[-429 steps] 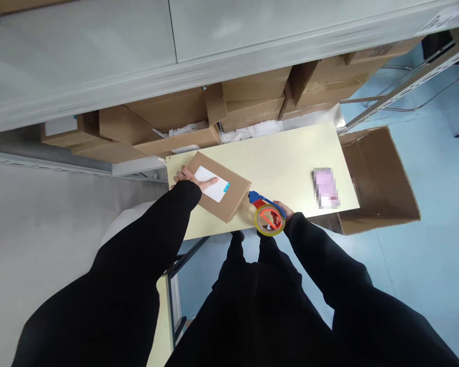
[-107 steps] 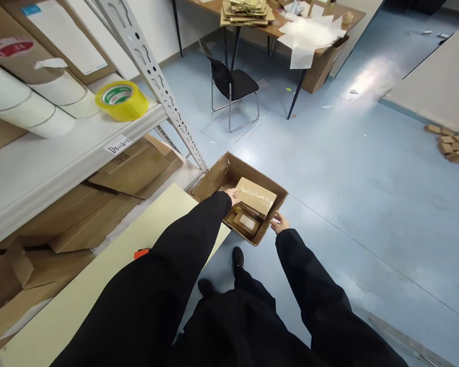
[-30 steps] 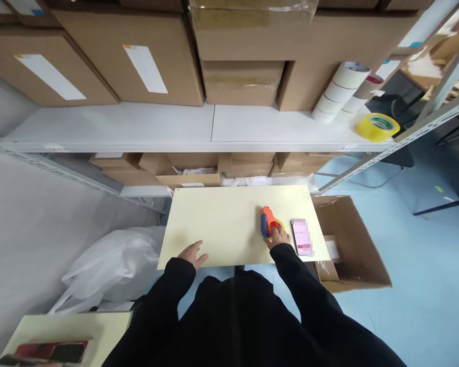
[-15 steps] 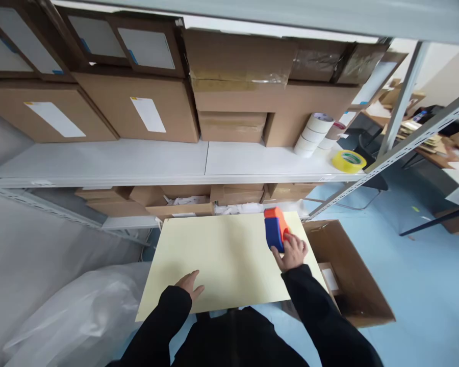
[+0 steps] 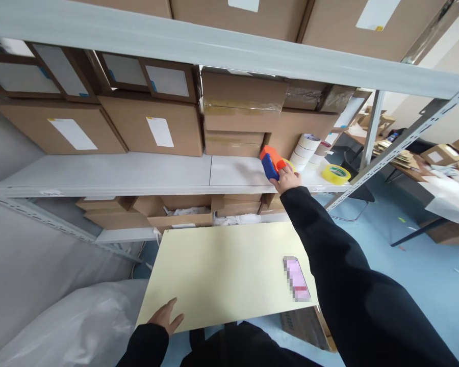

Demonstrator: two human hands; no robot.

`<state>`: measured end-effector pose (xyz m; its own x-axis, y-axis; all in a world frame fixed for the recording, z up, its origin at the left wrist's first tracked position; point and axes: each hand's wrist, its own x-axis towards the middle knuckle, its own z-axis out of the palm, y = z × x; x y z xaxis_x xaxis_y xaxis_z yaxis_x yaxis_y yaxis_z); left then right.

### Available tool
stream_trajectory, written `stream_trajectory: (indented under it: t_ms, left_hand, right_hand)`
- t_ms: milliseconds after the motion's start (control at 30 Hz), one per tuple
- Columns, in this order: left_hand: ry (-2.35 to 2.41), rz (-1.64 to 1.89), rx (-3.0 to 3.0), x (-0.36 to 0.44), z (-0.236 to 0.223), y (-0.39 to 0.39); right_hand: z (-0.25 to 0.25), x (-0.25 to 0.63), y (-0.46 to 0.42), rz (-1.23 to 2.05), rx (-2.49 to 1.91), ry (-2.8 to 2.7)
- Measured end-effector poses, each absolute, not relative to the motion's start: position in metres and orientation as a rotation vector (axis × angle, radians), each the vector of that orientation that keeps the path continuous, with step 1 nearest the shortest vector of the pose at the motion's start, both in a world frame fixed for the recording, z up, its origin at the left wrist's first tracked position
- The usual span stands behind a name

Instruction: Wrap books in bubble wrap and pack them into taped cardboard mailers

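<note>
Gripping a tape dispenser (image 5: 272, 161), the right hand (image 5: 289, 179) hung by the shelf (image 5: 156, 171); the left hand (image 5: 164, 316) was open.

The person is wearing a long black right sleeve (image 5: 352, 260) of dull cloth, its close cuff (image 5: 291, 195) ending directly behind the bare right hand (image 5: 288, 180), while the fabric is creasing farther back from that hand and showing faint grey highlights. On the other side, a matching black left sleeve (image 5: 145, 346) is running up to the bare left hand (image 5: 164, 315), its plain edge bordering that hand closely. Lower down, between the two hands, black clothing (image 5: 248, 346) is covering the body, its finer details being lost in the dark cloth.
</note>
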<state>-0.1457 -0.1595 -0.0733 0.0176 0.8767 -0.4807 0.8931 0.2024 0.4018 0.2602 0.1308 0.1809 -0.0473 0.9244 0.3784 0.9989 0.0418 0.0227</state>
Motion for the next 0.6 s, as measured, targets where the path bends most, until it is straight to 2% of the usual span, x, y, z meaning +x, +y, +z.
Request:
stream_trajectory:
  t_ms: [267, 600]
  left_hand:
    - [1.907, 0.042, 1.573, -0.151, -0.068, -0.168]
    - [1.864, 0.063, 1.649, -0.132, -0.072, -0.151]
  right_hand:
    - [0.178, 0.244, 0.188, -0.215, -2.188, -1.876]
    - [0.145, 0.252, 0.207, -0.197, -2.214, -1.924]
